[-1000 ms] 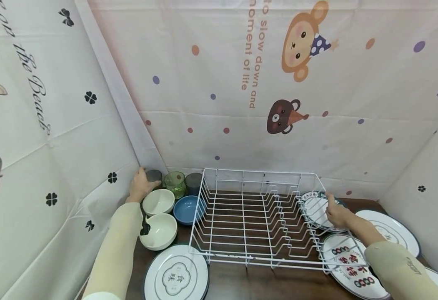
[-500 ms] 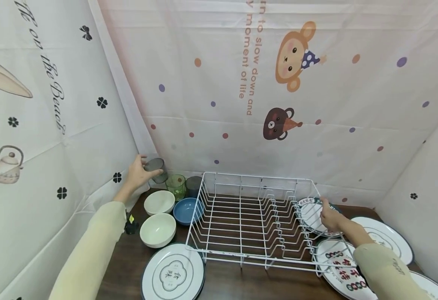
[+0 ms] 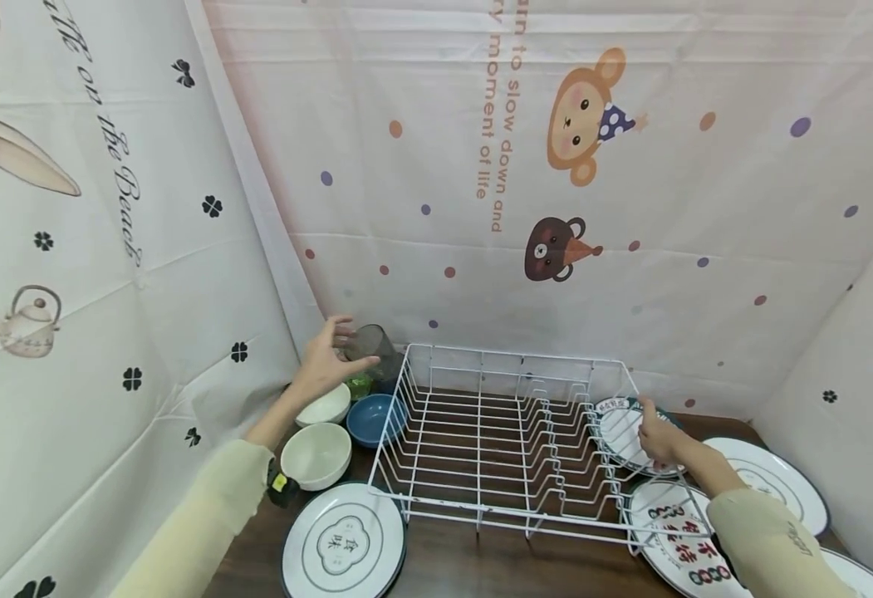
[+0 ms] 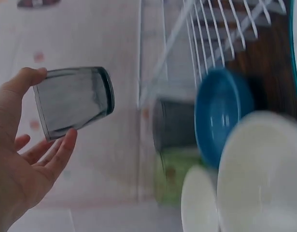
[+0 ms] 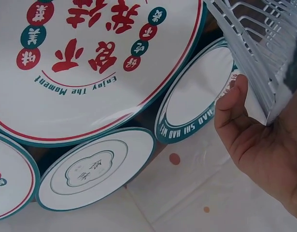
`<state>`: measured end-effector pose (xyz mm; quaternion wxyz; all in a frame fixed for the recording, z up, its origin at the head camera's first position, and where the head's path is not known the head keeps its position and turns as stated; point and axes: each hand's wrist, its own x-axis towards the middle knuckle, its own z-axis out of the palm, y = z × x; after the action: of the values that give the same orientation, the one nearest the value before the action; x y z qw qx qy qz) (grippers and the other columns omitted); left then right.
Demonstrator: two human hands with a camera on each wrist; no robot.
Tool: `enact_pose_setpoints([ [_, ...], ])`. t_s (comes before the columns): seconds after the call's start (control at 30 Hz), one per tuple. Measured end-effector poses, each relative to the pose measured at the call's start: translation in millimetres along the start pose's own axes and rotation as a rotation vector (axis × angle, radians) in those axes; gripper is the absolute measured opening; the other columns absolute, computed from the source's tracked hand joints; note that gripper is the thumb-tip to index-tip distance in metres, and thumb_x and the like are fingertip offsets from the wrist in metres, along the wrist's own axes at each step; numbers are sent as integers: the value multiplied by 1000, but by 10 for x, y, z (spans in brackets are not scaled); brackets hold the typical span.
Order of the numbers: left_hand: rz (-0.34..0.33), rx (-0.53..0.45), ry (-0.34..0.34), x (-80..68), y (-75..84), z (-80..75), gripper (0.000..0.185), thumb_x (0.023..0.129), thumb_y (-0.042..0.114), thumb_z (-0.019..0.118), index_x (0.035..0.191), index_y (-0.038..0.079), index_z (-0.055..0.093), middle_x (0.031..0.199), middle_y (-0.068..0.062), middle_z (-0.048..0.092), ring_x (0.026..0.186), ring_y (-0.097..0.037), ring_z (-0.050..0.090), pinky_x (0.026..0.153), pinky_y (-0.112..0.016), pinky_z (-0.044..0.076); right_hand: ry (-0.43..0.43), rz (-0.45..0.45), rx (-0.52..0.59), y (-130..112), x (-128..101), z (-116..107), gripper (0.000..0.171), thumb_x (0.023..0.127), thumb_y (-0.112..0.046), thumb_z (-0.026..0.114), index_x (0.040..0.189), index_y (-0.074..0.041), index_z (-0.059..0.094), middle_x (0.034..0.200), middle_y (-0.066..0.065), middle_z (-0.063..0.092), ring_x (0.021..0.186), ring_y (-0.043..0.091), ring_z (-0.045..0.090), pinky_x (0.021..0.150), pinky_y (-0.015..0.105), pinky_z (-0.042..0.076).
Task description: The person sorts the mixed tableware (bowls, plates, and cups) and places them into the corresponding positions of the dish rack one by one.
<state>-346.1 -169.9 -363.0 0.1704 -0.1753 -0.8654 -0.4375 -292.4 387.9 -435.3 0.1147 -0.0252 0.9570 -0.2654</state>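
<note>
In the head view my left hand holds a grey tinted glass in the air, left of the white wire dish rack. The left wrist view shows the glass lying sideways between thumb and fingertips. Below it stand a second grey glass and a green glass, partly hidden in the head view. My right hand grips the right side of the rack. In the right wrist view its fingers curl at the rack's corner, beside a small plate.
Left of the rack stand a blue bowl and two pale bowls, the nearer one fully visible. A stack of plates lies at the front left. Several plates, including a red-lettered one, lie to the right. Cloth walls enclose the table.
My left hand has lifted the grey glass from beside the green one and carried it rightward, above the other glasses. The right hand stays at the rack's side.
</note>
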Motion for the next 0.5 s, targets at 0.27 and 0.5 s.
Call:
enact_pose_setpoints([
  [0.27, 23, -138, -50, -205, 350, 429, 81, 83, 17, 84, 149, 7, 39, 141, -24, 55, 123, -44, 60, 91, -52, 59, -28, 4, -31, -8, -13, -18, 52, 104, -2, 22, 145, 10, -9, 70, 10, 46, 54, 18, 50, 52, 31, 47],
  [0.5, 46, -159, -101, -279, 458, 658, 85, 82, 18, 84, 153, 11, 38, 138, -23, 54, 122, -41, 61, 86, -42, 62, -59, 24, -38, -13, 25, -53, 55, 103, -2, 20, 145, 11, -13, 71, 12, 50, 52, 14, 43, 52, 28, 40],
])
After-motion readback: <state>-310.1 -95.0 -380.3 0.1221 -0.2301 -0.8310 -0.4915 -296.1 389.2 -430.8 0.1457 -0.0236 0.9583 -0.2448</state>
